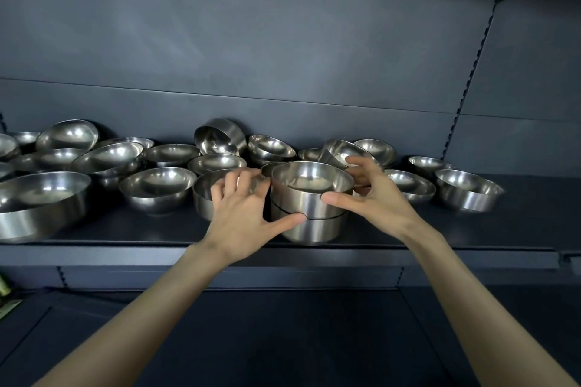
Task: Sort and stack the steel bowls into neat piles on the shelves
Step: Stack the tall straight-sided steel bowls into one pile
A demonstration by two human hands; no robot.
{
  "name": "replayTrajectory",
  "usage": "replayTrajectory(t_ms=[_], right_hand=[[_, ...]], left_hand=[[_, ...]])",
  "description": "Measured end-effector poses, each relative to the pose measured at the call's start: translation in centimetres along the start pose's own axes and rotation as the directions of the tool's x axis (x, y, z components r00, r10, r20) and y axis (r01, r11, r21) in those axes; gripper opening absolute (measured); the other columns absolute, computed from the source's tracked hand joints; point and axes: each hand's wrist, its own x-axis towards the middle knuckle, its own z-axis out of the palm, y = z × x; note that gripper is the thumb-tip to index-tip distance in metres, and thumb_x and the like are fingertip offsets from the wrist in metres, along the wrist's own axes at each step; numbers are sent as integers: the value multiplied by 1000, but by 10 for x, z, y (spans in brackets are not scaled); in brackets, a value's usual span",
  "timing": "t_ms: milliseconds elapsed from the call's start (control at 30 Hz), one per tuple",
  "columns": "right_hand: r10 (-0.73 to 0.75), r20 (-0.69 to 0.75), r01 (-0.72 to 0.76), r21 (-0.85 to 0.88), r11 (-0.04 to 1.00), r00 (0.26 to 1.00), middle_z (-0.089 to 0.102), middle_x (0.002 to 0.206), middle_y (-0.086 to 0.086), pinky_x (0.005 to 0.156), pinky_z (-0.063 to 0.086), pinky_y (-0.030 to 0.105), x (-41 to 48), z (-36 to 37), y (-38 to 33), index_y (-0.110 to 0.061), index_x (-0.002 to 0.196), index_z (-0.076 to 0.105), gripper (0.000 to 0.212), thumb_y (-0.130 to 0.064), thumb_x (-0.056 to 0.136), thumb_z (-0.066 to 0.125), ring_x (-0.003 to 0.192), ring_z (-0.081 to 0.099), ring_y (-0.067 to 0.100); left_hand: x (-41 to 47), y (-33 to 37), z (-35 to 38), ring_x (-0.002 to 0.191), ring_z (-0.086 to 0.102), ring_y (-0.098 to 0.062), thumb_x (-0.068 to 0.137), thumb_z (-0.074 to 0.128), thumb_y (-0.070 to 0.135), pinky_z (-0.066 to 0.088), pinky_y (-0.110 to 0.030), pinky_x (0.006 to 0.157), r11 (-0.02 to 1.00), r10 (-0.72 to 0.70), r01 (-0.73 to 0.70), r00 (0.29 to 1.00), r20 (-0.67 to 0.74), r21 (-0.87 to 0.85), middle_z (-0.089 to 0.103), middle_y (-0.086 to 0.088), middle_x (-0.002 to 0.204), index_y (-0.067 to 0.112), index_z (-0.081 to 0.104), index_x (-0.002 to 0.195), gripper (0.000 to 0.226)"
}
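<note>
Dark metal shelf [503, 229] (slotted back panel [283, 41]) crowded with steel bowls [156, 185].

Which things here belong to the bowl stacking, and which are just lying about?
Job: stack of bowls, held by left hand and right hand; loose bowls; shelf.
Lying about: green thing at the picture's lower-left edge, cut off.

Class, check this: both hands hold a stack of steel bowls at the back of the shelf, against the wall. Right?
No. In the head view the left hand and right hand hold the stack of steel bowls near the front edge of the shelf, away from the wall.
</note>
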Motion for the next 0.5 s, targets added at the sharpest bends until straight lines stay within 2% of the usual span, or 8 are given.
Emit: replayTrajectory(t_ms=[67,133,200,233,300,333,400,500], right_hand=[[3,-2,-3,33,999,1000,54,107,-26,75,46,5,-2,2,3,-42,115,45,80,-65,46,78,92,53,-23],[19,2,-19,78,997,1000,57,106,-29,72,44,0,-3,4,7,-43,112,45,75,-62,50,82,92,54,-24],[32,29,-35,92,995,999,62,103,-35,75,45,2,-4,6,12,-44,114,46,73,-59,54,85,97,57,-19],[46,47,-50,96,994,998,63,106,-34,81,46,7,-4,8,15,-41,120,46,79,-60,53,84,102,60,-13],[66,66,-73,115,991,996,64,117,-22,94,46,20,-4,10,20,-36,129,43,89,-62,52,81,111,60,-2],[64,73,-73,125,989,995,63,120,-18,95,46,23,-4,10,21,-35,131,44,90,-62,53,81,112,59,-1],[66,88,-78,144,987,994,62,121,-18,91,46,19,-6,12,22,-33,133,46,91,-61,54,80,110,59,-5],[84,97,-101,188,977,992,63,117,-19,86,50,18,-7,13,23,-36,129,46,84,-55,55,82,106,60,-7]], left_hand=[[-11,5,4,119,36,-23,66,48,81,26,-36,97,997,-38,27,989,-145,-75,47,-3,126,15,58,125,89],[-24,12,9,109,49,-22,66,65,68,40,-31,89,967,-134,90,975,-176,-240,50,-2,117,10,56,125,83],[-33,19,15,107,52,-16,63,65,68,42,-24,84,919,-225,184,971,-79,-347,50,1,119,10,48,132,91],[-35,21,19,110,53,-15,62,65,69,42,-23,85,905,-251,221,967,-35,-364,50,1,123,10,44,135,96],[-36,22,25,118,51,-17,61,64,71,45,-29,94,884,-282,274,959,34,-379,49,-2,132,10,38,140,103],[-35,22,27,122,49,-19,61,63,72,44,-33,99,872,-291,295,954,70,-392,48,-3,136,10,35,142,106],[-33,23,29,126,47,-21,61,63,73,43,-39,104,840,-304,334,943,138,-428,48,-4,139,11,32,144,109],[-31,23,30,126,48,-19,61,66,72,44,-39,104,797,-291,349,937,193,-493,52,-2,137,13,36,143,106]])
